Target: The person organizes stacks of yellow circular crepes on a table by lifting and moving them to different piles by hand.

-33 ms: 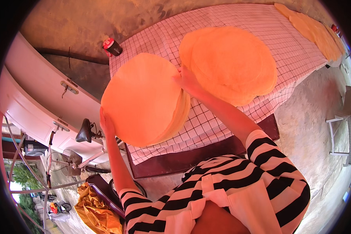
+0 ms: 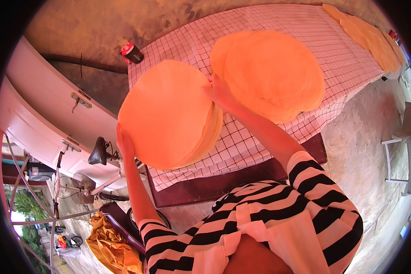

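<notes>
A thick stack of thin, round, yellow-orange flatbreads (image 2: 166,114) is between my hands, at the left end of a checked cloth (image 2: 242,146). My left hand (image 2: 125,142) grips its left rim, fingers along the edge. On the opposite rim, my right hand (image 2: 218,92) is closed, the thumb side near the top sheet and the other fingers partly hidden. Layered edges show along the stack's lower right side. Just right of my right hand lies a second pile of round flatbreads (image 2: 269,75), its sheets less evenly lined up.
The cloth covers a dark red table (image 2: 192,198). A dark cup with a red lid (image 2: 132,53) stands at the far left corner. More yellow sheets (image 2: 365,36) lie at the far right end. Left are a white door (image 2: 55,118) and a bicycle saddle (image 2: 98,151); right, a chair (image 2: 404,146).
The held stack of flatbreads has shifted very slightly away from me, with my left hand moving along with it. My right hand stays at the same rim.
</notes>
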`<state>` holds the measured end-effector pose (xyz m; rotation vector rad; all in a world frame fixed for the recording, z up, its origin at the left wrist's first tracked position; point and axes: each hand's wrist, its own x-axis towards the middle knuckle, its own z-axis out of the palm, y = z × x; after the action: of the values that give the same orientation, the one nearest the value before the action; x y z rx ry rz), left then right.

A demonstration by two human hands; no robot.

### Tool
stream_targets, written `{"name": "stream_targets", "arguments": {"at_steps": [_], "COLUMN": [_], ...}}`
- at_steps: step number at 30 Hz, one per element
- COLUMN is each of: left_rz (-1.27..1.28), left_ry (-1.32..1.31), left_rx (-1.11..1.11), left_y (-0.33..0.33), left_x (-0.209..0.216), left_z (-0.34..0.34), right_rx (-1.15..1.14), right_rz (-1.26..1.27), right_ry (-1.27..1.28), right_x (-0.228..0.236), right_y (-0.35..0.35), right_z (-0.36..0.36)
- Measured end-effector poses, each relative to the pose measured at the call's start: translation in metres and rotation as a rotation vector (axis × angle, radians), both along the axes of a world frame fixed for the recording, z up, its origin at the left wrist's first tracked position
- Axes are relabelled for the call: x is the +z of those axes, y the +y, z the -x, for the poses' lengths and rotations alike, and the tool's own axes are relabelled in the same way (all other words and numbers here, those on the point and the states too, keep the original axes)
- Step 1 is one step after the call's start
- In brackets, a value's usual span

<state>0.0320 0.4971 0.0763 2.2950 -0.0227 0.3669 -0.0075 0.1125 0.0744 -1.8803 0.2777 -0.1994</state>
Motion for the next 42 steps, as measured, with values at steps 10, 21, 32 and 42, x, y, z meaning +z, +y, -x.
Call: {"name": "stream_targets", "arguments": {"at_steps": [10, 21, 32, 42], "left_rz": [0.059, 0.184, -0.525, -0.613], "left_ry": [-0.029, 0.027, -0.559, -0.426], "left_rx": [0.044, 0.009, -0.305, -0.295], "left_y": [0.018, 0.021, -0.098, -0.171], "left_x": [-0.017, -0.019, 0.028, 0.005], "left_z": [-0.004, 0.001, 0.145, 0.158], "right_rx": [-0.034, 0.021, 0.510, 0.430], "right_rz": [0.309, 0.190, 0.696, 0.707], "right_ry": [-0.336, -0.237, -0.474, -0.094], "right_x": [0.003, -0.024, 0.045, 0.012], "right_y": [0.029, 0.044, 0.022, 0.062], "right_z": [0.050, 0.042, -0.099, -0.184]}}
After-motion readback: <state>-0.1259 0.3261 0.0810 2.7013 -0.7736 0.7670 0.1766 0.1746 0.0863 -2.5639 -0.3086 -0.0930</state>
